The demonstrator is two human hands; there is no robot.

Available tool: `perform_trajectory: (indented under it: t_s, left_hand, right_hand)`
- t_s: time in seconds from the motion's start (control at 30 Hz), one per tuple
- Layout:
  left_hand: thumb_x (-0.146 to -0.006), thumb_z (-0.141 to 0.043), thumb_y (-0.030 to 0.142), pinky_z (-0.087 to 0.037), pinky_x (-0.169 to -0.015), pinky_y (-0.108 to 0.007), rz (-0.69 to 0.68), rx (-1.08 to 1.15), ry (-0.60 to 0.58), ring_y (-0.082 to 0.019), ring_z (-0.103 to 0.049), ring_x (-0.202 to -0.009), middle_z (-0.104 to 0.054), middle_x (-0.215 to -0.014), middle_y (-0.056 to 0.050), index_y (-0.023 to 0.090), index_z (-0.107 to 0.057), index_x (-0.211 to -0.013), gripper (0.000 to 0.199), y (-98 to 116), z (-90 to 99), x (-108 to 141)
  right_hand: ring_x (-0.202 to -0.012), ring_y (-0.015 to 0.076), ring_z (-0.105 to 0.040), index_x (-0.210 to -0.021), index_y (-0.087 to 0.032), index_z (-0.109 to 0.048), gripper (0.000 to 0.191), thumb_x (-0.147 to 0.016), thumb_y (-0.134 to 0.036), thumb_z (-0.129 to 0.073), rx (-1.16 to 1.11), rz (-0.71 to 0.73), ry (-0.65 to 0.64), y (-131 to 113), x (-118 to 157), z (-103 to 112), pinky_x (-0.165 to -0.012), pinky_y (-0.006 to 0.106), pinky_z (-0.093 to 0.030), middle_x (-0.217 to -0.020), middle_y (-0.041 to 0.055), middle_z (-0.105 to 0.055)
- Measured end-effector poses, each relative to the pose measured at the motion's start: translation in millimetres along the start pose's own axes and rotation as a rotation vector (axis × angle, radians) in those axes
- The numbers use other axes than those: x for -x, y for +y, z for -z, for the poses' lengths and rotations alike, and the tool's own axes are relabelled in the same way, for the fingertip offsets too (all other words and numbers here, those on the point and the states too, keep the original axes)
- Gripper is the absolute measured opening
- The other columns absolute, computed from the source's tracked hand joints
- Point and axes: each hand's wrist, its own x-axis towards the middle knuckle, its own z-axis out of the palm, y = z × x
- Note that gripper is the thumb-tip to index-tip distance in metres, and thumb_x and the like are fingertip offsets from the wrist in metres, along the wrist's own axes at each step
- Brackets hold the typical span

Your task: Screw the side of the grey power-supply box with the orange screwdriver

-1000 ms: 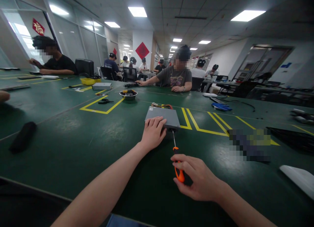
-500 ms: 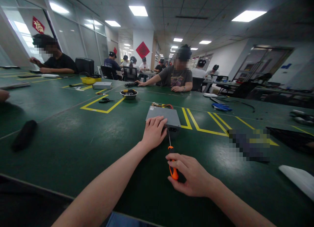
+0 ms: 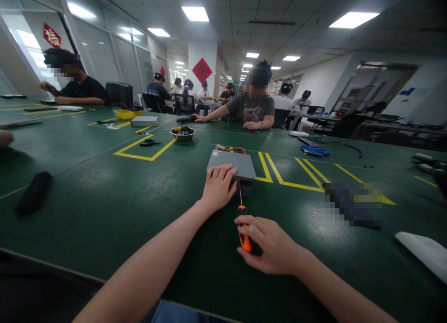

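Note:
A grey metal box (image 3: pixel 240 163) with a dark socket on its near side and coloured wires (image 3: pixel 232 149) at its far edge lies on the green table. My left hand (image 3: pixel 219 188) rests on the box's near left corner, fingers over the top and thumb down at the near side, gripping it. My right hand (image 3: pixel 267 243) holds an orange and black screwdriver (image 3: pixel 246 241) by its handle between thumb and fingers. The screwdriver's shaft points away from me to the near side of the box, close to my left thumb; the contact at its tip is too small to tell.
A metal bowl of tools (image 3: pixel 182 134), a small black tool (image 3: pixel 150 142) and a grey box (image 3: pixel 144 121) lie farther left. Blue gloves (image 3: pixel 314 150) are at the right, a black case (image 3: pixel 34 192) at the left. A person (image 3: pixel 249 106) sits across the table.
The screwdriver handle and the fingers of my right hand have shifted slightly. My left hand stays on the box. The whole view has moved a little.

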Motion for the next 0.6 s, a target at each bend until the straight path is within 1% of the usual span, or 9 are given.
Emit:
perform_trajectory:
  t_s: [0.33, 0.6]
  left_hand:
    - [-0.086, -0.045, 0.03, -0.026, -0.1, -0.04, 0.001, -0.005, 0.008, -0.022, -0.041, -0.118, -0.052, -0.125, -0.006, 0.023, -0.049, -0.118, 0.033, -0.2, -1.0, 0.3]
    - [-0.086, -0.046, 0.029, -0.028, -0.098, -0.039, -0.005, -0.011, 0.011, -0.022, -0.042, -0.117, -0.052, -0.124, -0.006, 0.022, -0.049, -0.118, 0.033, -0.5, -0.7, -0.3]
  right_hand:
    - [-0.084, 0.0201, -0.061, -0.102, -0.016, -0.046, 0.025, -0.081, -0.028, -0.051, 0.006, 0.014, 0.012, 1.4, 0.7, -2.1, -0.069, 0.033, -0.05, -0.106, 0.0129, -0.059]
    - [-0.086, 0.0198, -0.061, -0.104, -0.015, -0.048, 0.025, -0.083, -0.028, -0.05, 0.028, 0.028, 0.063, 1.4, -0.5, -1.7, -0.069, 0.032, -0.05, -0.107, 0.0141, -0.059]
